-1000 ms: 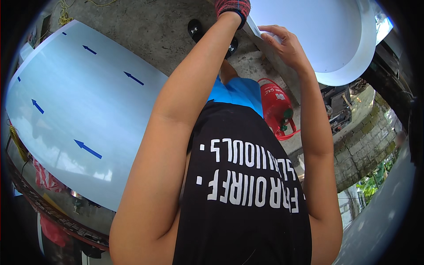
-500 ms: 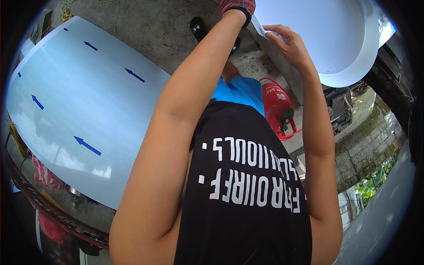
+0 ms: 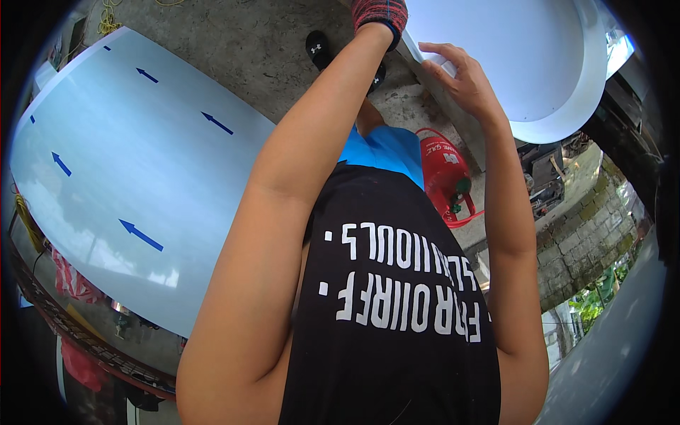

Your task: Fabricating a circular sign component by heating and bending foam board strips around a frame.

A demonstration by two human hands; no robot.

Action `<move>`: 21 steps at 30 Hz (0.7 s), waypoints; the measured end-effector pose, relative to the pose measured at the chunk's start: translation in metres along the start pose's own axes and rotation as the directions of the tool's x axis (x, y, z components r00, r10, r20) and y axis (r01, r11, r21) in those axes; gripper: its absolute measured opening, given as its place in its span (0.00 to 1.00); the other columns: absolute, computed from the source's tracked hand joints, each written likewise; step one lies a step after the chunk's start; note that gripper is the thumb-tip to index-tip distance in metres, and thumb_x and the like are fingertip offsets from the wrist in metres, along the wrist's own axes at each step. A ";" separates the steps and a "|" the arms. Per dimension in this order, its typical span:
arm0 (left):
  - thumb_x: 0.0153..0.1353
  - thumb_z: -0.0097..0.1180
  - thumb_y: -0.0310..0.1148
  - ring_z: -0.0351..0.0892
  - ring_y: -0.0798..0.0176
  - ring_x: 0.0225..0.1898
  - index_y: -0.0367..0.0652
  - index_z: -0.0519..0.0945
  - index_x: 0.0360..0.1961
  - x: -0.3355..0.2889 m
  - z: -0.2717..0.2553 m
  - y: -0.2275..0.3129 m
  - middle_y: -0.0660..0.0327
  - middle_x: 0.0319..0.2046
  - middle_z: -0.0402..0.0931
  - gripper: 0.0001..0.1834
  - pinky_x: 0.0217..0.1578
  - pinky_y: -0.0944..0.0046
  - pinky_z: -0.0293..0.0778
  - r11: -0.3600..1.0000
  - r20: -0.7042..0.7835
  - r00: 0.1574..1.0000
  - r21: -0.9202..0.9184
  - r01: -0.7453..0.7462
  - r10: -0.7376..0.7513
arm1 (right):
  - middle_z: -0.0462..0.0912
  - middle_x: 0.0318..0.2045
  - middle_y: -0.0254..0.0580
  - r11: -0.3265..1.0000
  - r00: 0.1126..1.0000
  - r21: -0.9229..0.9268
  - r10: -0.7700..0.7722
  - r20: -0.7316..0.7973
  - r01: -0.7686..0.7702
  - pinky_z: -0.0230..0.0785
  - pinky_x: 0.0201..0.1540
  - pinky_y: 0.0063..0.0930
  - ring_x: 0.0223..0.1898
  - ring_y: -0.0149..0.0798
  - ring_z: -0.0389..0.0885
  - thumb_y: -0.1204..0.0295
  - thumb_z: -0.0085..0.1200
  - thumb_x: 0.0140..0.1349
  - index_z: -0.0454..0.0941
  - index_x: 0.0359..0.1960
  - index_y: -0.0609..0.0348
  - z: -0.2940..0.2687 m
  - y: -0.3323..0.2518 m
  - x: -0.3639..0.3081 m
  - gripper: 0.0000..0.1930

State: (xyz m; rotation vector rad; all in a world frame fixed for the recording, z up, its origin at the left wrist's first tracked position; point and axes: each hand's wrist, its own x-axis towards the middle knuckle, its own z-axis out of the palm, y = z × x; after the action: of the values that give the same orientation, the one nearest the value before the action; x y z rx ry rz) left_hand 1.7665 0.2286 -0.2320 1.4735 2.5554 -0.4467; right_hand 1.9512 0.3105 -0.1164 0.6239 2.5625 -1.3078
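My left hand wears a red-and-black knit glove and sits at the upper edge of the view, beside the left corner of a large white basin-shaped piece. Its fingers are cut off by the frame, so what it holds or touches does not show. My bare right hand is at the near left edge of that piece. Thumb and forefinger are stretched out and apart, with part of the white edge showing between them. Whether the fingertips press on the edge is hard to tell.
A big glossy pale panel with blue arrow marks lies at my left. By my right leg stands a red gas cylinder with a green valve. Yellow cord lies on the concrete floor. Block masonry is at the right.
My right thumb and forefinger have spread a little wider, and the hand has shifted slightly down. The left glove has hardly moved.
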 end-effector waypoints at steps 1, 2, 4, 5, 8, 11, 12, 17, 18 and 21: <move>0.67 0.49 0.32 0.87 0.53 0.40 0.43 0.88 0.39 0.000 -0.003 -0.001 0.56 0.38 0.88 0.14 0.48 0.36 0.74 0.999 0.010 0.999 0.034 -0.033 0.033 | 0.85 0.51 0.44 1.000 1.000 0.000 0.000 -0.001 0.000 0.69 0.63 0.44 0.60 0.50 0.77 0.54 0.60 0.68 0.82 0.58 0.47 0.003 -0.002 -0.002 0.21; 0.67 0.49 0.32 0.87 0.53 0.40 0.43 0.88 0.39 0.002 -0.008 -0.002 0.56 0.38 0.88 0.14 0.48 0.36 0.74 0.999 0.010 0.999 0.034 -0.033 0.033 | 0.84 0.52 0.43 0.992 0.995 -0.120 -0.055 -0.078 0.046 0.66 0.64 0.45 0.61 0.49 0.76 0.55 0.62 0.66 0.82 0.58 0.46 0.008 -0.005 -0.004 0.22; 0.67 0.50 0.32 0.87 0.54 0.39 0.44 0.89 0.37 0.006 -0.016 0.000 0.57 0.39 0.88 0.13 0.49 0.35 0.74 0.998 0.029 0.998 -0.033 0.058 -0.057 | 0.84 0.52 0.42 0.967 0.982 -0.243 -0.116 -0.149 0.078 0.63 0.66 0.46 0.63 0.47 0.74 0.55 0.64 0.63 0.81 0.59 0.46 0.015 -0.009 -0.004 0.23; 0.67 0.50 0.32 0.87 0.54 0.39 0.44 0.89 0.37 0.007 -0.018 -0.001 0.57 0.39 0.88 0.13 0.49 0.35 0.74 0.998 0.028 0.998 -0.034 0.055 -0.054 | 0.84 0.52 0.40 0.931 0.975 -0.356 -0.147 -0.169 0.079 0.59 0.67 0.49 0.64 0.45 0.74 0.57 0.66 0.62 0.81 0.59 0.44 0.018 -0.010 -0.004 0.23; 0.66 0.53 0.33 0.87 0.56 0.36 0.49 0.89 0.30 0.007 -0.022 -0.008 0.58 0.32 0.87 0.13 0.45 0.39 0.75 0.996 0.015 0.996 0.022 -0.086 0.086 | 0.85 0.51 0.37 0.851 0.967 -0.521 -0.183 -0.179 0.064 0.53 0.69 0.56 0.64 0.42 0.74 0.63 0.66 0.60 0.81 0.59 0.43 0.025 -0.015 0.003 0.23; 0.66 0.54 0.34 0.87 0.59 0.35 0.48 0.89 0.28 0.003 -0.020 -0.007 0.60 0.30 0.87 0.13 0.42 0.40 0.76 1.000 0.041 0.999 0.003 0.016 -0.016 | 0.87 0.49 0.36 0.800 0.968 -0.597 -0.193 -0.161 0.060 0.50 0.69 0.62 0.62 0.41 0.76 0.68 0.63 0.62 0.81 0.58 0.43 0.030 -0.017 0.009 0.21; 0.66 0.54 0.34 0.87 0.59 0.35 0.48 0.89 0.28 0.001 -0.017 -0.009 0.60 0.30 0.87 0.13 0.42 0.40 0.76 1.000 0.041 0.999 0.005 0.019 -0.019 | 0.87 0.48 0.36 0.783 0.969 -0.619 -0.195 -0.151 0.061 0.49 0.69 0.64 0.62 0.41 0.77 0.71 0.61 0.63 0.82 0.57 0.43 0.032 -0.017 0.010 0.19; 0.67 0.54 0.34 0.88 0.60 0.36 0.46 0.89 0.31 -0.017 -0.033 -0.015 0.59 0.31 0.88 0.13 0.42 0.39 0.78 0.968 -0.164 0.978 0.238 -0.084 0.125 | 0.88 0.45 0.38 0.792 0.973 -0.603 -0.202 -0.108 0.097 0.48 0.69 0.64 0.59 0.41 0.79 0.74 0.57 0.65 0.82 0.57 0.43 0.031 -0.015 0.011 0.19; 0.67 0.54 0.34 0.88 0.60 0.36 0.46 0.89 0.31 -0.013 -0.026 -0.014 0.59 0.31 0.88 0.13 0.42 0.39 0.78 0.968 -0.164 0.978 0.237 -0.084 0.125 | 0.88 0.45 0.38 0.797 0.973 -0.596 -0.203 -0.108 0.100 0.48 0.69 0.64 0.59 0.41 0.80 0.74 0.57 0.65 0.82 0.57 0.44 0.031 -0.014 0.011 0.19; 0.67 0.53 0.35 0.88 0.59 0.37 0.46 0.89 0.33 -0.012 -0.017 -0.025 0.58 0.32 0.88 0.13 0.45 0.38 0.78 0.996 -0.145 0.987 0.061 -0.064 0.072 | 0.88 0.45 0.39 0.803 0.970 -0.583 -0.224 -0.097 0.128 0.48 0.69 0.64 0.59 0.41 0.79 0.75 0.56 0.66 0.82 0.58 0.44 0.034 -0.021 0.015 0.19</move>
State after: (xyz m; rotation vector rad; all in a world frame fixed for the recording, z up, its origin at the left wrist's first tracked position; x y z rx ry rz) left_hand 1.7508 0.2124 -0.2082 1.6672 2.6131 -0.4174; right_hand 1.9279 0.2761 -0.1272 0.3816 2.9909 -0.4594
